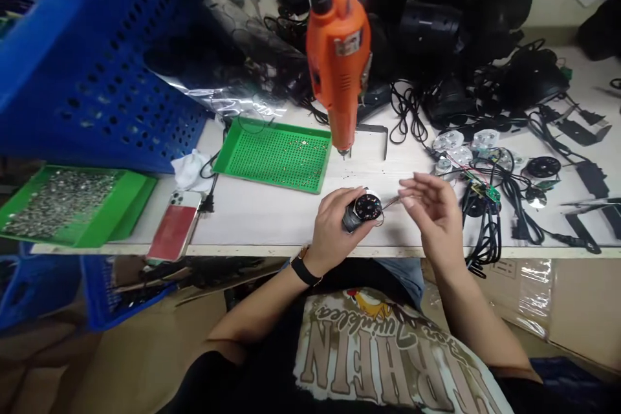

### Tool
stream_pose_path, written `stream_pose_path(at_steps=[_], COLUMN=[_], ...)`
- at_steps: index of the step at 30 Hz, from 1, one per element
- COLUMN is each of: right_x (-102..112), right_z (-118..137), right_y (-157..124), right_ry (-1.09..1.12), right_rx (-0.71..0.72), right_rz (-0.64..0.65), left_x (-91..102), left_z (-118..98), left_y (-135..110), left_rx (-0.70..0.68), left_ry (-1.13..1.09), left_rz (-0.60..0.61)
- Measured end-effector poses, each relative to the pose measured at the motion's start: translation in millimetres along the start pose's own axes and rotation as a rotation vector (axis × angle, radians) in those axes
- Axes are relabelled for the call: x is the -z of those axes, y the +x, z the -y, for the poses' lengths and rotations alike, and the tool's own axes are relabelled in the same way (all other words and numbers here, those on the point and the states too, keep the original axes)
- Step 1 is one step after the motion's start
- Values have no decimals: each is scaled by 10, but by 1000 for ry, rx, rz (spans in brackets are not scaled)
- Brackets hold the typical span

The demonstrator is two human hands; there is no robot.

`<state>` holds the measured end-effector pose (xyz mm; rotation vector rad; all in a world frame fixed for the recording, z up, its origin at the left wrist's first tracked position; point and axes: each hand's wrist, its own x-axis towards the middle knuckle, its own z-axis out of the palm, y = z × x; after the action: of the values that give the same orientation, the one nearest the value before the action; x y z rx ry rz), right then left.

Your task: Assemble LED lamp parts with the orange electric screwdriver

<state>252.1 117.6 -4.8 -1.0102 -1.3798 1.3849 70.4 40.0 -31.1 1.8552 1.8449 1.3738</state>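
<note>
My left hand (334,223) is wrapped round a small dark cylindrical housing (348,218) just above the table's front edge. Its round black face (369,207), dotted with small bright spots, points up. To its right, my right hand (436,217) pinches a thin, slender piece (391,202) between thumb and fingertips, the other fingers loosely curled. The piece reaches to the rim of the housing; whether it is a tool or a wire I cannot make out. Above the housing hangs an orange electric screwdriver (339,65), its tip pointing down, untouched by either hand.
A green perforated tray (272,168) with scattered screws lies left of the screwdriver. Further left are a screw-filled green bin (58,204), a phone (174,226) and a blue crate (97,71). Cables (514,200), clear lens discs (458,154) and black housings (431,32) crowd the right and back.
</note>
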Motion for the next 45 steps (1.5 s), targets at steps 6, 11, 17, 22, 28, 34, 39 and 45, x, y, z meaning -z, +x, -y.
stream_pose_path(at_steps=[6, 11, 17, 22, 28, 34, 39, 45], right_x=[-329, -513, -352, -261, -509, -846, -955, -1069], right_z=[231, 413, 248, 86, 282, 546, 595, 509], right_y=[656, 759, 125, 127, 1035, 784, 279, 233], right_ry=[-83, -267, -590, -442, -220, 192, 351, 401], right_rx=[294, 513, 516, 336, 431, 315, 303, 342], right_rz=[21, -31, -126, -157, -21, 16, -15, -18], left_x=[-115, -90, 57, 88, 135, 253, 308, 317], left_z=[134, 129, 65, 48, 39, 75, 159, 191], left_y=[49, 57, 84, 82, 52, -23, -83, -130], left_rx=[6, 48, 28, 48, 29, 102, 106, 100], left_ry=[-81, -134, -64, -65, -80, -73, -77, -80], left_rz=[24, 4, -1, 42, 21, 11, -6, 0])
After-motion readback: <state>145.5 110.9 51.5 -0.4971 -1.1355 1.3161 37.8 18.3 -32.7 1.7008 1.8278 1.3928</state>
